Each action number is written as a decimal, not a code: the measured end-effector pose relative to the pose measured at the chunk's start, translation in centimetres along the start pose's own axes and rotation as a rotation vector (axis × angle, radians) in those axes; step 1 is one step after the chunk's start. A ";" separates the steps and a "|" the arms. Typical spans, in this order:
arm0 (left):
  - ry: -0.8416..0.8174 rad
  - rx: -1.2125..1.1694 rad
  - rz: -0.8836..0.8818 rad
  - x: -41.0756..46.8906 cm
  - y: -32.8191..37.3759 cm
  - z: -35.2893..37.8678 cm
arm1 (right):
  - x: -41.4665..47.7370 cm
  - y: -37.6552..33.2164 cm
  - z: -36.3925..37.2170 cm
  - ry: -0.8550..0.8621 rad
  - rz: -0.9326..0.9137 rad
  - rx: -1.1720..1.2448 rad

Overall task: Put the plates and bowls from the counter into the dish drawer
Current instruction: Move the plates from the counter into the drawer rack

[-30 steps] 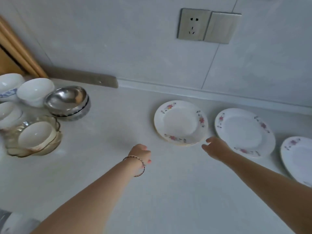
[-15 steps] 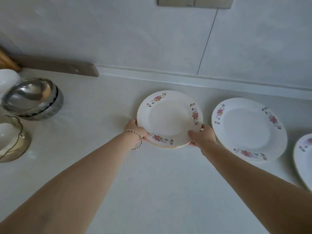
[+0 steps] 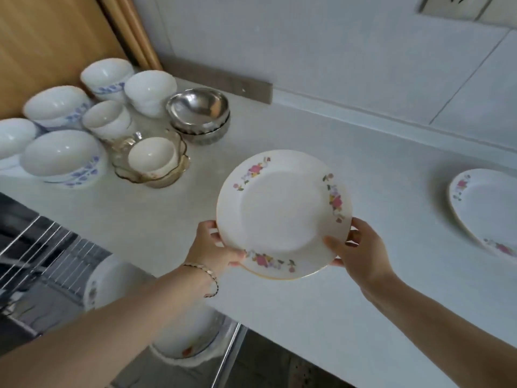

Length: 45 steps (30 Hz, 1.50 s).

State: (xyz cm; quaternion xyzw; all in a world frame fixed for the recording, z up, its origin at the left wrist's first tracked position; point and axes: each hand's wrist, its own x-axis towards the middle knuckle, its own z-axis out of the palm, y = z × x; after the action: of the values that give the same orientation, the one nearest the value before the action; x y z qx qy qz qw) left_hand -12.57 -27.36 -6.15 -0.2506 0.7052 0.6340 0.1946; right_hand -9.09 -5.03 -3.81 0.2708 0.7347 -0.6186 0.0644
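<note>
A white plate with pink flowers (image 3: 279,214), with at least one more stacked under it, is lifted above the counter (image 3: 307,301). My left hand (image 3: 214,249) grips its lower left rim and my right hand (image 3: 356,249) its lower right rim. Another flowered plate (image 3: 486,214) lies on the counter at the right edge. At the left stand several white bowls (image 3: 63,158), stacked steel bowls (image 3: 198,113) and a glass bowl (image 3: 167,175) with a white bowl inside. Below the counter's front edge the dish drawer (image 3: 44,256) stands open with a wire rack and plates (image 3: 112,281) in it.
A wooden panel (image 3: 42,46) rises behind the bowls at the far left. A wall socket (image 3: 453,4) sits on the grey wall at the top right. The drawer's metal frame (image 3: 228,357) runs below the counter edge.
Both hands reached the flowered plate, gripped it and lifted it off the counter toward me. The view swung left and down, bringing the bowls and the open drawer into sight.
</note>
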 end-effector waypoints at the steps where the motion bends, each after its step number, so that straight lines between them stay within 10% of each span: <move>1: 0.009 0.008 -0.015 -0.4 -0.8 -2.9 | -1.7 0.2 2.4 -0.019 0.006 -0.005; 18: -0.025 0.592 -0.392 0.2 -11.9 -41.3 | -19.9 10.4 38.8 -0.161 0.280 -0.018; 45: 0.119 0.914 -0.332 23.7 -25.6 -40.6 | -4.9 26.6 55.0 0.263 0.572 -0.161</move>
State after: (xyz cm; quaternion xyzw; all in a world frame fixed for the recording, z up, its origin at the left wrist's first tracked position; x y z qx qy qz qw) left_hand -14.32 -71.94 -35.71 -0.2842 0.8717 0.2048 0.3427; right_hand -5.45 -56.18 -37.37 0.5381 0.6774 -0.4750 0.1612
